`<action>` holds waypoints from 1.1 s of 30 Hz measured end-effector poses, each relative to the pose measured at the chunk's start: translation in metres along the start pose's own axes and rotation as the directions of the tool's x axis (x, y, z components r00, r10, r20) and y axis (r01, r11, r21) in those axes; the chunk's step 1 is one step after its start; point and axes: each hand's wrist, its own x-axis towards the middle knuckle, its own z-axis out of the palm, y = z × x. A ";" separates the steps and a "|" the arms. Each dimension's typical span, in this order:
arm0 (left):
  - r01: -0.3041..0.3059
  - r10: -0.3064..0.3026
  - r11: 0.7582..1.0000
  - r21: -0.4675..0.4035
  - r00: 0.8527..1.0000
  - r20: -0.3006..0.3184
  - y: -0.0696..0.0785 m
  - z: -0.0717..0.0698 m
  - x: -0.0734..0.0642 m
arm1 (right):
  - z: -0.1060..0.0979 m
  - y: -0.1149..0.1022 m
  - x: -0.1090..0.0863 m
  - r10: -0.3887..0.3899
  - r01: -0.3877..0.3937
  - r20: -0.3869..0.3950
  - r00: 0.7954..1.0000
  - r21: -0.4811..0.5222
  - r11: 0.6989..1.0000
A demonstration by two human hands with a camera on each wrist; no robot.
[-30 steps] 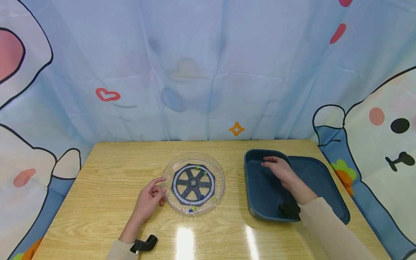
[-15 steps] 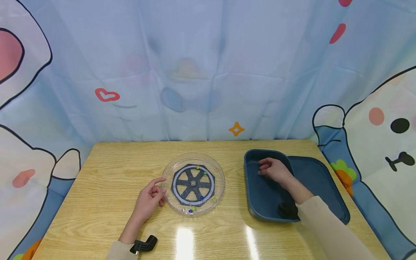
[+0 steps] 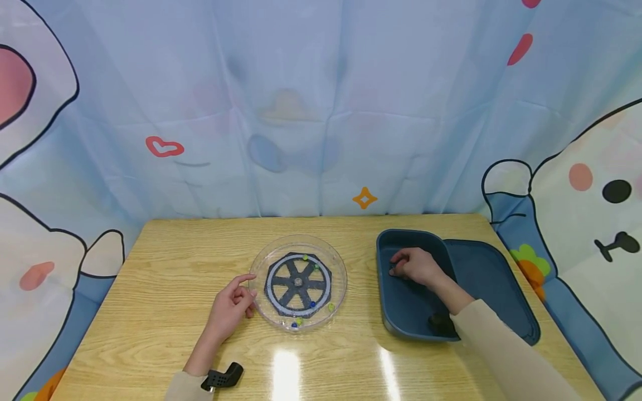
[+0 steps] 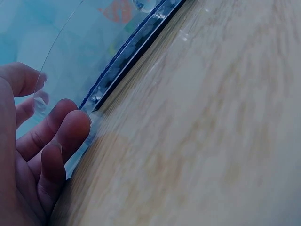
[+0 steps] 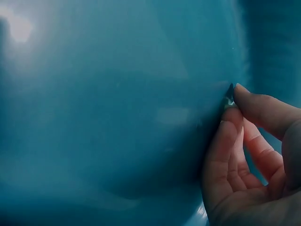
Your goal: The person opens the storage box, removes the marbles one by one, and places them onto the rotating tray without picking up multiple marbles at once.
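A clear round dish (image 3: pixel 338 262) stands on the table, holding a dark wheel-shaped piece (image 3: pixel 291 291) with a pale ring. Several small marbles, yellow-green (image 3: pixel 331 307) and blue (image 3: pixel 294 325), lie in it. My left hand (image 3: pixel 232 307) is at the dish's left rim. Its index finger and thumb touch there, the other fingers loosely bent. Inside the dark blue bin (image 3: pixel 408 306), my right hand (image 3: pixel 418 266) pinches a small shiny marble-like piece (image 5: pixel 229 101) between thumb and fingertips, close over the bin's floor. Fingers hide most of that piece, so I cannot tell its exact kind.
A matching blue lid or tray (image 3: pixel 494 284) lies to the bin's right, partly under its edge. The wooden table (image 3: pixel 175 262) ends at a printed curtain (image 3: pixel 301 139) behind. A black wrist device (image 3: pixel 223 376) sits on the left wrist.
My right hand has moved left and slightly down inside the bin, its fingers closing from spread to a pinch on the small piece. The left hand and dish stay in place.
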 end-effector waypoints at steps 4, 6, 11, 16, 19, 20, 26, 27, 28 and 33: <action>0.007 -0.007 1.000 -0.004 1.000 0.001 0.000 0.000 0.000 | 0.001 0.000 0.000 -0.013 0.013 -0.003 1.000 -0.027 1.000; 0.009 -0.009 1.000 -0.004 1.000 0.002 0.001 0.000 0.000 | 0.002 -0.001 0.000 -0.012 0.012 -0.005 1.000 -0.035 0.999; 0.009 -0.009 1.000 -0.003 1.000 0.008 0.001 0.000 0.000 | 0.002 0.000 0.000 -0.013 0.013 0.001 1.000 -0.037 0.999; 0.022 -0.022 1.000 -0.011 1.000 0.003 0.002 0.000 -0.001 | -0.001 -0.004 -0.003 -0.029 0.029 0.003 1.000 -0.023 0.999; 0.026 -0.026 1.000 -0.011 1.000 -0.005 0.002 0.000 -0.001 | -0.004 -0.010 -0.006 -0.042 0.042 -0.013 0.999 -0.012 0.999; 0.025 -0.026 1.000 -0.010 1.000 -0.006 0.002 0.001 -0.001 | -0.005 -0.012 -0.008 -0.046 0.046 -0.020 0.999 -0.013 0.999; 0.028 -0.028 1.000 -0.007 1.000 -0.007 0.002 0.001 -0.002 | -0.012 -0.025 -0.017 -0.057 0.055 -0.069 0.996 -0.033 0.998; 0.029 -0.029 1.000 -0.007 1.000 -0.006 0.002 0.001 -0.002 | -0.013 -0.027 -0.019 -0.062 0.060 -0.074 0.995 -0.032 0.998; 0.030 -0.030 1.000 -0.006 1.000 -0.005 0.002 0.001 -0.002 | -0.014 -0.028 -0.020 -0.068 0.065 -0.078 0.995 -0.032 0.997; 0.027 -0.027 1.000 0.001 1.000 -0.002 0.002 0.001 -0.001 | -0.016 -0.037 -0.027 -0.112 0.111 -0.092 0.989 -0.020 0.994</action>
